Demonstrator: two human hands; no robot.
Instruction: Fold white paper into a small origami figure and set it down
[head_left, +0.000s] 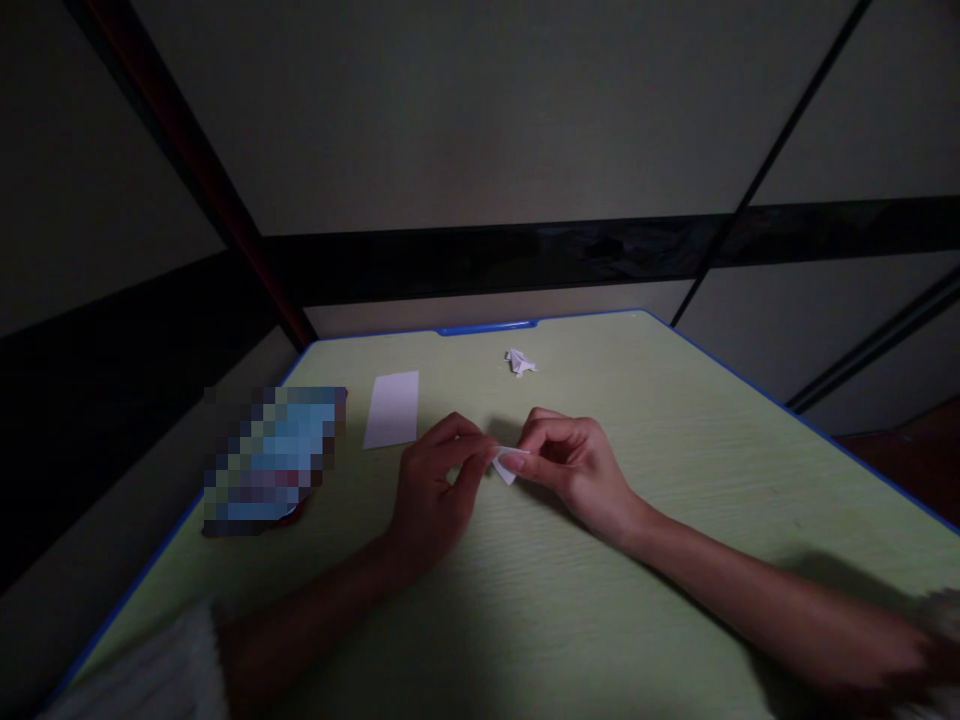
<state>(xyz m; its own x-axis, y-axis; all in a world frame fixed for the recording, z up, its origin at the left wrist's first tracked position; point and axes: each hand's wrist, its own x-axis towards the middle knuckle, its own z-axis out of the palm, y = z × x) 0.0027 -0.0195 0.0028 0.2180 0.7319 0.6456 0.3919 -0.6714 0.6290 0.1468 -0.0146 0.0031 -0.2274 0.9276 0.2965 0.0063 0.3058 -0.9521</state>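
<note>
A small folded piece of white paper (504,467) is pinched between both my hands just above a pale green table (675,480). My left hand (435,490) has its fingers curled, thumb and forefinger closed on the paper's left end. My right hand (574,460) pinches the right end with its fingertips, the other fingers bent. Most of the paper is hidden by my fingers.
A flat white rectangular sheet (392,410) lies beyond my left hand. A small folded white paper figure (520,362) sits near the table's far edge. A blurred-out blue object (270,460) rests at the left. The table has a blue rim (487,327); dark walls stand behind.
</note>
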